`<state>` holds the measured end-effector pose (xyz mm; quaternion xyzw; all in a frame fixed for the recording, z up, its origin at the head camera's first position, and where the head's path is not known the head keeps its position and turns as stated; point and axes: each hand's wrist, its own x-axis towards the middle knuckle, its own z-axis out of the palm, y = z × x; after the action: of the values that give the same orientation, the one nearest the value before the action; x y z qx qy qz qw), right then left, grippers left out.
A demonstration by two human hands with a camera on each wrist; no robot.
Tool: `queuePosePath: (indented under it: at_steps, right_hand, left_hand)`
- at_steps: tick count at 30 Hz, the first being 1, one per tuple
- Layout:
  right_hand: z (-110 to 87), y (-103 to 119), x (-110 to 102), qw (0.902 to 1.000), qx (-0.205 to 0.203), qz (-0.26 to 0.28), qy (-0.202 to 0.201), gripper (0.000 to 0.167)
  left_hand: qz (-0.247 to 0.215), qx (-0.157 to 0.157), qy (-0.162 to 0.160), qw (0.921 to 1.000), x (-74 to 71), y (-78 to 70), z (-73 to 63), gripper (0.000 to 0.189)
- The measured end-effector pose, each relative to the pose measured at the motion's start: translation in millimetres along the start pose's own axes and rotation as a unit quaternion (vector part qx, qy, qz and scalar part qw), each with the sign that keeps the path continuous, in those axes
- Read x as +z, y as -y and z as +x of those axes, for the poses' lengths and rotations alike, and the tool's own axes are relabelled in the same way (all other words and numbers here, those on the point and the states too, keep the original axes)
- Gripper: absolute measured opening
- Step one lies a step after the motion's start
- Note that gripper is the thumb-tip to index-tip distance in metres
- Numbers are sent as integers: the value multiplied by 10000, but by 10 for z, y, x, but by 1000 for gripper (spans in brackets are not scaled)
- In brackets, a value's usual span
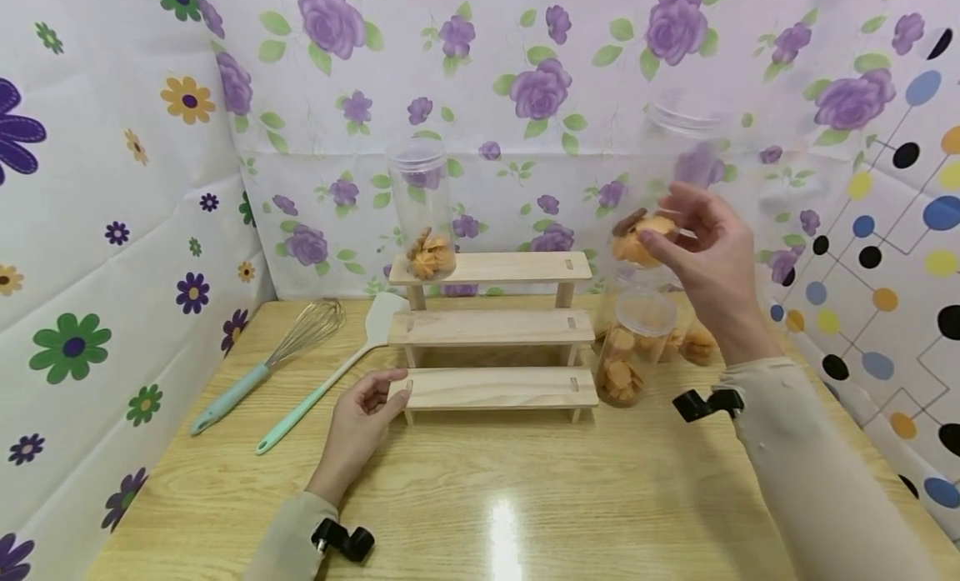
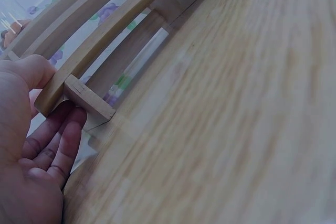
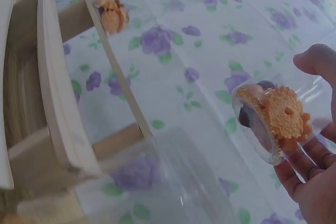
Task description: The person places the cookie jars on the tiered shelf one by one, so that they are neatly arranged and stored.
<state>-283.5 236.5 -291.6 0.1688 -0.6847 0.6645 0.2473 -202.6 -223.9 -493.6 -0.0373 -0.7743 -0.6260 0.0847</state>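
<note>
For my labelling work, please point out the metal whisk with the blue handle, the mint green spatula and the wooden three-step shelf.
Metal whisk [image 1: 258, 373], head view, blue handle.
Mint green spatula [image 1: 318, 395], head view, handle.
Wooden three-step shelf [image 1: 491, 326], head view, middle step.

I see the raised clear plastic biscuit jar [image 1: 678, 189] motion-blurred, jars behind my right forearm partly hidden, left hand [image 2: 31, 145] cut off by the wrist view's edge
</note>
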Motion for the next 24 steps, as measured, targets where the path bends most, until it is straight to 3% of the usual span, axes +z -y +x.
queuePosePath:
  at_steps: [12, 24]
  right_hand:
    - [104, -56, 665, 9970, 205, -479, 577, 58]
    - [147, -194, 1196, 9934, 562, -310, 947, 65]
  left_hand:
    - [25, -18, -52, 10000, -2, 19, -4, 30]
    - [34, -79, -61, 9999, -13, 5, -3, 30]
